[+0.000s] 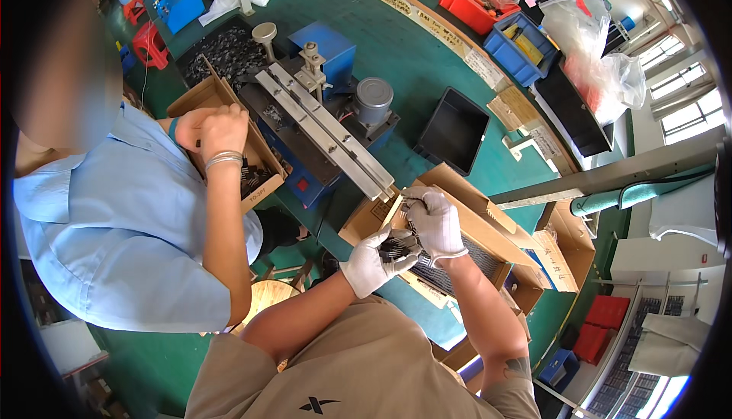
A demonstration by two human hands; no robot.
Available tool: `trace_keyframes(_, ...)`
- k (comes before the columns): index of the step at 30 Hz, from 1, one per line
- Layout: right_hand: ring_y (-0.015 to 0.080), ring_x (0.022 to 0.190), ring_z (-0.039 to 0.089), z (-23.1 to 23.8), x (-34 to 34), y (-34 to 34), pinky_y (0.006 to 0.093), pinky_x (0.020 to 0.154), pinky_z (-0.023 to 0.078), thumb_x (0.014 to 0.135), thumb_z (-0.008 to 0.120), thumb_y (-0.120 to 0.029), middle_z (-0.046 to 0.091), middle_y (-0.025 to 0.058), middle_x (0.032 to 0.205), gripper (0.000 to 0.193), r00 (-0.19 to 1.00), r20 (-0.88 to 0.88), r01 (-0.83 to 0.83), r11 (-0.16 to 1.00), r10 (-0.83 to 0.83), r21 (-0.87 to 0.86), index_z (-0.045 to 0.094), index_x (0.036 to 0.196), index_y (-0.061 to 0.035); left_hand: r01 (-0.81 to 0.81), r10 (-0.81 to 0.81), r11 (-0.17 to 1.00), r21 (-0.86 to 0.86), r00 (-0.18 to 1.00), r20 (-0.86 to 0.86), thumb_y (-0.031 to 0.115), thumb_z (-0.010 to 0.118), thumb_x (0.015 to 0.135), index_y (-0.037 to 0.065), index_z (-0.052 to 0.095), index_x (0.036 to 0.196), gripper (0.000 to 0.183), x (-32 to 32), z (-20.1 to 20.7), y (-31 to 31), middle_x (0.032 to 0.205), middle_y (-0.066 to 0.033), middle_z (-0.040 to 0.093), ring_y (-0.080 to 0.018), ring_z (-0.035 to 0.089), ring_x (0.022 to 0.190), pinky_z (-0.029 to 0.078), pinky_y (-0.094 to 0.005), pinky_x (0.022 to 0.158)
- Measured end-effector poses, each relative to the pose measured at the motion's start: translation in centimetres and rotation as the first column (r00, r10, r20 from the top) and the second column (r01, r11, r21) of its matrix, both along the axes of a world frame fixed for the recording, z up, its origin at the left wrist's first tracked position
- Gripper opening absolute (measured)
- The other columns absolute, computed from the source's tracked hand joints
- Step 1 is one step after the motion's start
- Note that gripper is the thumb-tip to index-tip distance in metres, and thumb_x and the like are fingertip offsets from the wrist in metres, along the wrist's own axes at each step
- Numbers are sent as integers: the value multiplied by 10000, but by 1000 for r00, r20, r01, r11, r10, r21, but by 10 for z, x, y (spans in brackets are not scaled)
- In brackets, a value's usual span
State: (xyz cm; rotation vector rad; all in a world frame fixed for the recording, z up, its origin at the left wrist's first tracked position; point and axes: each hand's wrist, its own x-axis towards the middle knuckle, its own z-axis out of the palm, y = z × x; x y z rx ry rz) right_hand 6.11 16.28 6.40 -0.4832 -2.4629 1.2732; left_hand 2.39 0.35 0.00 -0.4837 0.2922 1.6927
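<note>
Green bench (427, 61) carries a blue machine (320, 125); cardboard boxes (488, 221); black tray (454, 129).

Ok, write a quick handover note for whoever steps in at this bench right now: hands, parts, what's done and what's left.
Left hand, gloved: holds a bundle of small dark parts.
Right hand, gloved: pinches more parts at the end of the metal feed rail.
Below the hands: open cardboard box with rows of dark parts.
Co-worker's hand is over another carton on the left.
Done: rows in the box.
Left: the handful held.
</note>
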Motion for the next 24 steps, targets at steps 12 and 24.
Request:
trace_keyframes(12, 421, 851, 649, 25, -16, -19, 484, 739, 530, 859, 567, 35, 654, 243, 928, 379, 985, 140, -153, 890, 102, 429, 571, 1235, -11, -58, 60, 996, -62, 998, 37, 269, 459, 1060, 109, 549, 1250, 264, 4, -9, 0, 1257, -143, 606, -349, 582, 1198, 517, -549, 1010)
trace_keyframes(24, 400, 827, 643, 21, -18, -19, 458, 726, 538, 829, 588, 40, 657, 193, 884, 190, 993, 80, -118, 882, 92, 457, 666, 989, -26, -54, 55, 998, -16, 997, 58, 296, 486, 1049, 55, 566, 1227, 310, 3, -18, -3, 1223, -145, 625, -331, 587, 1183, 495, -545, 1025)
